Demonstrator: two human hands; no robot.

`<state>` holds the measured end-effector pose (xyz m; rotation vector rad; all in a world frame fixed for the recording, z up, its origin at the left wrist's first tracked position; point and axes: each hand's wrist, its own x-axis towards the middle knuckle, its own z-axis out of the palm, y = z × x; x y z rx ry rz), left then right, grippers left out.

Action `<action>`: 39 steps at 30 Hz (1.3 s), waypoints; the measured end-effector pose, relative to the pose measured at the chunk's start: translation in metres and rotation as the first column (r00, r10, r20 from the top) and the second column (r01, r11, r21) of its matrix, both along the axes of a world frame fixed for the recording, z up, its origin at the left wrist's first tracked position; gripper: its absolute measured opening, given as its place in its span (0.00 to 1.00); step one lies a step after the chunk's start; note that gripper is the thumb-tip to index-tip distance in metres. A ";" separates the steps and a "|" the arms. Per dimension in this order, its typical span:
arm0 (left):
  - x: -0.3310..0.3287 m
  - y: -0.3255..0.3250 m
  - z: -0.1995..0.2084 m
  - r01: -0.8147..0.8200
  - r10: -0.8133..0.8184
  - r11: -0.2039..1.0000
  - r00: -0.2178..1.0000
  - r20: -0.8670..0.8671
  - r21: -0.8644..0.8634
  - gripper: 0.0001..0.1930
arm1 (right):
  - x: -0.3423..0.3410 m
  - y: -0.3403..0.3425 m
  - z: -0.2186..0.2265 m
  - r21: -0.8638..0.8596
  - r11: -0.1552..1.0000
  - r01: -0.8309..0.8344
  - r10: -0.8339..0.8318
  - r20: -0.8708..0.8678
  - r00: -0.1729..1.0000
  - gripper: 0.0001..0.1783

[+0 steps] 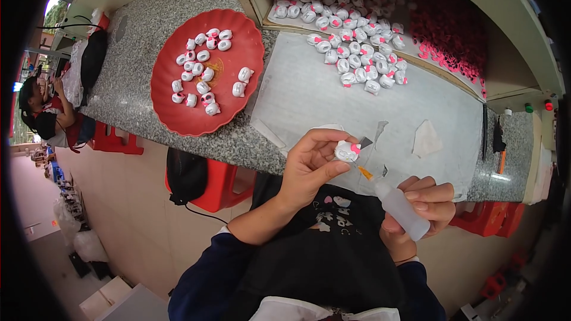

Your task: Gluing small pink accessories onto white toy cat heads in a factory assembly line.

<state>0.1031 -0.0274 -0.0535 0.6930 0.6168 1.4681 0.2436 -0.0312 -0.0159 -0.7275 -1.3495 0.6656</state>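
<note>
Left hand (312, 163) pinches white cat-head piece (345, 152) by the near edge of the tabletop (235, 150); right hand (425, 201) grips squeeze bottle (399, 207), orange nozzle (365, 173) just below, contact unclear. Oversqueezing could smear any contents; a loosened pinch could drop the piece.

Worktop (140, 32) was that speckled grey stone stuff, with a cream shelf unit (518, 19) sitting along its far side. Floor (134, 202) was pale and kinda smooth. Red plastic seating all over: one stool (221, 183) by the near edge, another further left, more off to the right. Bright daylight at far left, with greenery (55, 10) outside.
</note>
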 end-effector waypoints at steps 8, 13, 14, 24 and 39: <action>0.001 0.000 0.001 0.012 -0.011 1.000 1.000 -0.021 0.017 0.18 | 0.004 0.001 -0.002 0.015 0.998 -0.054 0.053 0.023 0.998 0.25; 0.001 -0.001 0.001 0.011 -0.010 1.000 1.000 -0.019 0.009 0.18 | 0.005 0.001 -0.001 0.029 0.998 -0.059 0.058 0.012 0.998 0.24; 0.000 -0.001 0.000 0.015 -0.015 1.000 1.000 -0.013 0.005 0.18 | 0.005 0.001 -0.001 0.029 0.998 -0.055 0.055 0.007 0.998 0.24; -0.001 -0.002 0.000 0.039 -0.039 0.999 0.999 0.007 0.013 0.18 | 0.006 0.002 -0.004 0.087 0.995 -0.038 0.036 0.014 0.999 0.23; -0.001 -0.004 0.000 0.030 -0.030 1.000 0.999 -0.011 -0.001 0.18 | 0.008 0.002 0.000 0.070 0.986 -0.150 0.144 0.079 0.986 0.24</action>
